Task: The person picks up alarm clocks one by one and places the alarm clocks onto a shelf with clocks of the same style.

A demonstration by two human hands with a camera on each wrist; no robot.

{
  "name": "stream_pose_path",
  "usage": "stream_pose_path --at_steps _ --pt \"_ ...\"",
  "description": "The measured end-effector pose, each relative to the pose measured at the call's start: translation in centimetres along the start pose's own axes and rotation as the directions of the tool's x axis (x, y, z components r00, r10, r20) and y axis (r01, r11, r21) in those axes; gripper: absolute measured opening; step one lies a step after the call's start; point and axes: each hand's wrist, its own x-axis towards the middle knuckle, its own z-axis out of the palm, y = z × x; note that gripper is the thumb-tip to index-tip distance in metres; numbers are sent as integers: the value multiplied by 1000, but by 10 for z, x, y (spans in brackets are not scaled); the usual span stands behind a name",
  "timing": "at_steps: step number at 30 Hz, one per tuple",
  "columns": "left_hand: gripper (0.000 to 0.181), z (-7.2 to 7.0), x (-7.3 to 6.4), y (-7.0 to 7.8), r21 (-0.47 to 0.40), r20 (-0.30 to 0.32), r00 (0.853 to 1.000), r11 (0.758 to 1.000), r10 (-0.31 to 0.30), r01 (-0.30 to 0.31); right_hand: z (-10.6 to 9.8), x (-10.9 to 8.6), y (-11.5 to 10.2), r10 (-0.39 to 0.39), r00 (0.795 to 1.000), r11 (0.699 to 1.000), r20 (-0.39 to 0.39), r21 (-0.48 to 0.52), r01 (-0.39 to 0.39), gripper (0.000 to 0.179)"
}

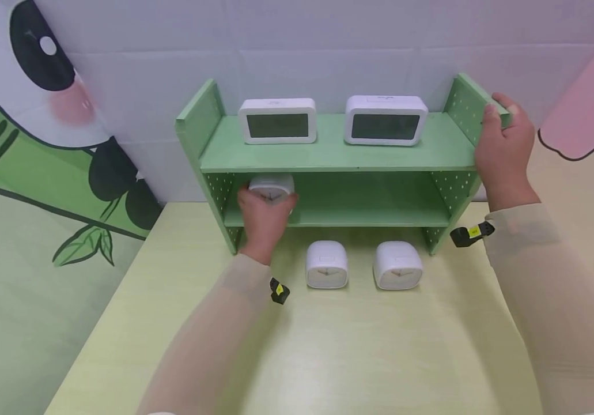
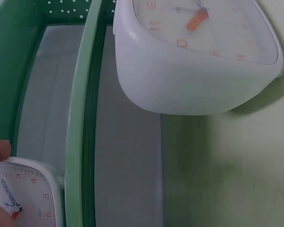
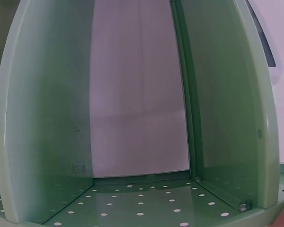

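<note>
My left hand (image 1: pixel 265 223) grips a white analog clock (image 1: pixel 273 187) at the left end of the green shelf unit's middle level. The clock's numbered dial (image 2: pixel 26 196) faces out in the left wrist view, close to the green shelf edge (image 2: pixel 78 113). My right hand (image 1: pixel 506 147) holds the top front corner of the unit's right side panel (image 1: pixel 475 109), fingers over its edge. Two more white analog clocks, one at left (image 1: pixel 326 265) and one at right (image 1: pixel 398 266), stand on the table in front of the unit.
On the upper shelf (image 1: pixel 330 155) stand two white digital clocks with dark screens, a left one (image 1: pixel 277 122) and a right one (image 1: pixel 386 121). The unit stands on a pale wooden table (image 1: pixel 348 351) against a light wall (image 1: pixel 322 34). Perforated side panels (image 3: pixel 142 203) enclose its ends.
</note>
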Motion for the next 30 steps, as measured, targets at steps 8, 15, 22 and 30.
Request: stream_pose_path --at_steps 8,15,22,30 --pt "116 11 7 -6 53 -74 997 999 15 -11 2 1 -1 12 1000 1000 7 -1 -12 45" --pt "116 18 7 -10 56 -124 992 998 -3 10 2 1 -2 24 1000 1000 14 -5 -24 46" --pt "121 21 8 -12 73 -109 994 997 9 -1 1 3 -1 23 1000 1000 -5 9 -23 45" --pt "125 11 -3 -14 24 -137 990 1000 18 -15 6 1 0 11 1000 1000 -5 -5 -11 45"
